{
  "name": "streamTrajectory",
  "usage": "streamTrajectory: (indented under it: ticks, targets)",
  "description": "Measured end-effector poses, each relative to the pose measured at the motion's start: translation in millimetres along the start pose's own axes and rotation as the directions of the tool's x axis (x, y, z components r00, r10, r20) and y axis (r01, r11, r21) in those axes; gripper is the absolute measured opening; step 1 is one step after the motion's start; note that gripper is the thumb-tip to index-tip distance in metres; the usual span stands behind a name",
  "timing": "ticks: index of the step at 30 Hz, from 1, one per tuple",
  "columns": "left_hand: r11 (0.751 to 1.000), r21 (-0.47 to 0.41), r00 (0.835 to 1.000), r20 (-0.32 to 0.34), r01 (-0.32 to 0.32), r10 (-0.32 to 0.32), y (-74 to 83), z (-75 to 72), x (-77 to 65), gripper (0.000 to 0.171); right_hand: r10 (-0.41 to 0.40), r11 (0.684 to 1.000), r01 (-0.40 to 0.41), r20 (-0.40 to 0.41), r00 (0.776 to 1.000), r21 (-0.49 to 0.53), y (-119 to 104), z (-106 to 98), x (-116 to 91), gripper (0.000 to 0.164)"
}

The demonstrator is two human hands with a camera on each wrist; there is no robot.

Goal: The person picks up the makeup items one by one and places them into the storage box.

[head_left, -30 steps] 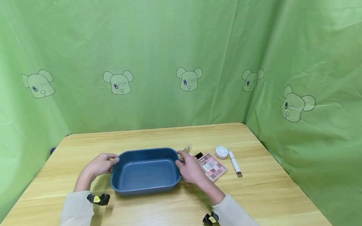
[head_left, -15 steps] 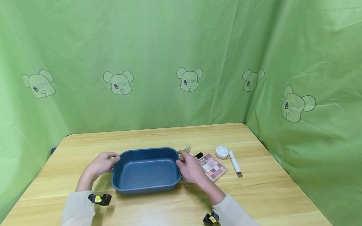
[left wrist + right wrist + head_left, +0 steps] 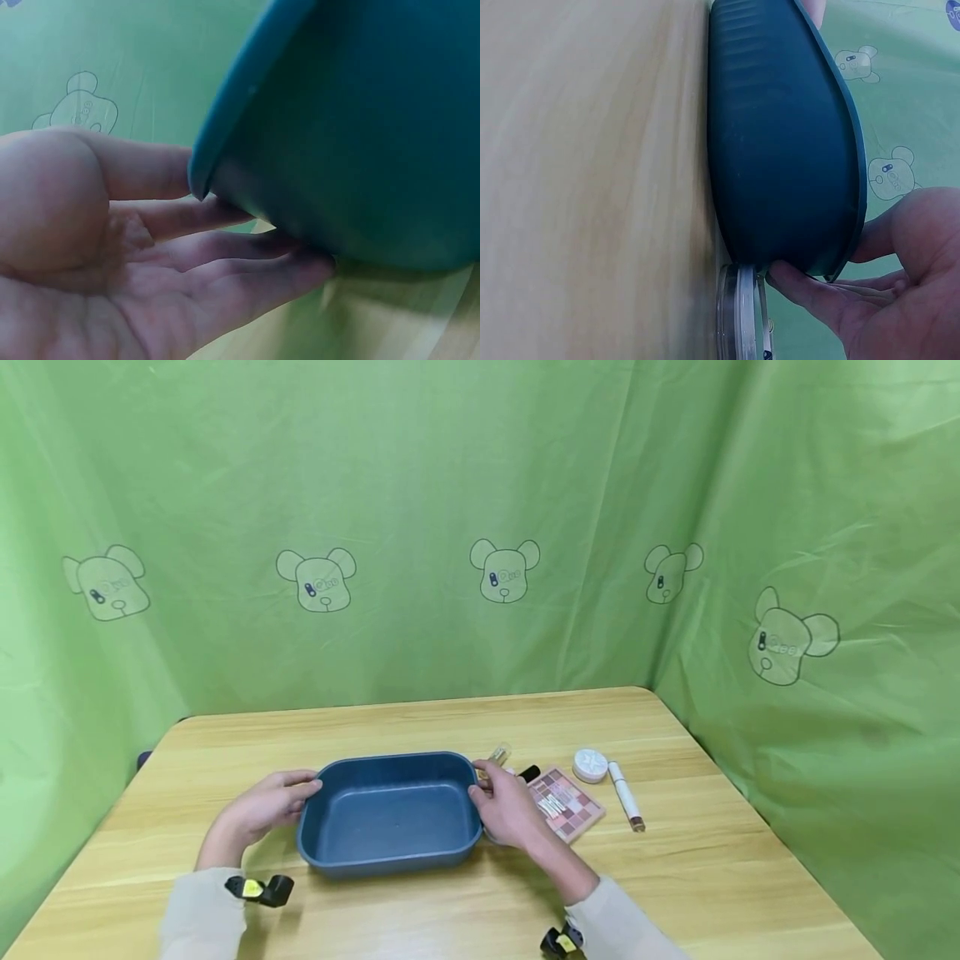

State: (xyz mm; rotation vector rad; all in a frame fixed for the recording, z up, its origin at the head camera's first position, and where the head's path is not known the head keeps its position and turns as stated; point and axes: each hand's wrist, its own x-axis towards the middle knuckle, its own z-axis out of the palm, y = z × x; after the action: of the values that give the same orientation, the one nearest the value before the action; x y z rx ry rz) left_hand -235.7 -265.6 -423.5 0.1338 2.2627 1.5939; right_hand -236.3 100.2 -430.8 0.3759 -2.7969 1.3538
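Observation:
A dark blue rectangular plastic basin (image 3: 393,822) with rounded corners sits on the wooden table, with nothing inside it. At its left end my left hand (image 3: 262,810) holds the rim, thumb over the edge and fingers against the outer wall (image 3: 360,165). My right hand (image 3: 510,810) pinches the right end, thumb inside the rim and fingers outside. Close beside that hand lie a pink makeup palette (image 3: 567,806), a black-capped item (image 3: 529,773) and a small clear vial (image 3: 498,754). A clear-edged item (image 3: 742,315) touches the basin's base in the right wrist view; its kind is unclear.
Farther right on the table (image 3: 697,868) are a round white compact (image 3: 590,765) and a slim white tube (image 3: 626,796) with a brownish end. Green curtains (image 3: 420,643) with bear drawings hang behind the table and along its sides.
The basin and both hands stay almost in place, with only a very slight shift to the right in the head view. Both hands keep their hold on the rim.

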Motion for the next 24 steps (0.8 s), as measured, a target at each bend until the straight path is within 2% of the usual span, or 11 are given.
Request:
streamTrajectory:
  ticks: [10,18,24]
  targets:
    - [0.999,-0.049,1.0,0.024,-0.005,0.006,-6.3,-1.9,0.5,0.061,-0.003,1.0,0.003,0.002,1.0,-0.009,0.8,0.1,-0.2,0.042]
    - [0.992,-0.117,0.996,0.077,-0.042,0.051,-7.3,-3.8,2.4,0.062,-0.011,0.999,0.011,0.006,1.0,-0.03,1.0,-0.9,0.0,0.044]
    - [0.992,-0.113,0.995,0.077,-0.058,0.067,-8.9,-4.9,1.6,0.062,-0.004,1.0,0.004,0.019,1.0,-0.024,1.3,-0.8,0.0,0.044]
